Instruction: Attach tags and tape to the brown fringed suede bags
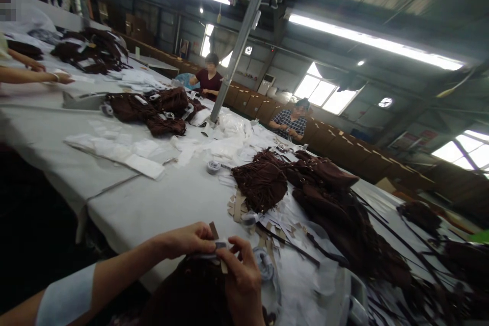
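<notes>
Just above a dark brown bag (187, 290) near my body, my left hand (193, 241) pinches a small greyish strip (220, 245). Thumb and fingers of my right hand (242, 275) close on the same strip from the other side. Tan ends like card, one a brown tab (213, 230), stick out above and below the fingers. What the strip is exactly I cannot make out. The bag is dark and partly hidden behind my right hand. Beside that hand lies a roll of pale grey band (263, 264).
Brown fringed bags (263, 183) lie ahead on the white table (126, 209), with another pile (153, 107) farther left. Tan strips (237, 206) and white paper (114, 153) are scattered about. A metal post (244, 35) rises midway. Co-workers (288, 122) stand around the table.
</notes>
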A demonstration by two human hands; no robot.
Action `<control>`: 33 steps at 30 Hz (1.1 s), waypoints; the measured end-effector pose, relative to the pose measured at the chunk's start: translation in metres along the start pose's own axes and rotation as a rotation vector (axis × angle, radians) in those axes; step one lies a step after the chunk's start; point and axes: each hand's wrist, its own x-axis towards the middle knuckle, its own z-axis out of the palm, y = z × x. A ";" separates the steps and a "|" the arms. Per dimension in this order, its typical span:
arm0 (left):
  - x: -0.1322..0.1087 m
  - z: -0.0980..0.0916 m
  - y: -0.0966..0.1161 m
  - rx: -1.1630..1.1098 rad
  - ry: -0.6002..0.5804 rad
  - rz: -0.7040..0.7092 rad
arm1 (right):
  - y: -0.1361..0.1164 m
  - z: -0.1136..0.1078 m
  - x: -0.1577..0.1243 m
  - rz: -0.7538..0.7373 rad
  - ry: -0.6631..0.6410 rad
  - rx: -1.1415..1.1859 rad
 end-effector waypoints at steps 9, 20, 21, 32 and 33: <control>0.000 0.008 0.016 0.507 0.053 0.157 | 0.007 0.002 0.010 0.017 -0.033 -0.061; 0.014 0.007 0.013 0.752 -0.145 0.274 | 0.006 -0.011 0.023 0.550 -0.268 0.305; 0.015 0.007 0.013 0.750 -0.176 0.275 | 0.007 -0.011 0.023 0.569 -0.297 0.336; 0.024 -0.003 -0.006 0.810 -0.169 0.218 | 0.011 -0.007 0.019 0.583 -0.317 0.374; 0.024 -0.003 -0.008 0.806 -0.142 0.207 | 0.010 -0.007 0.018 0.571 -0.307 0.349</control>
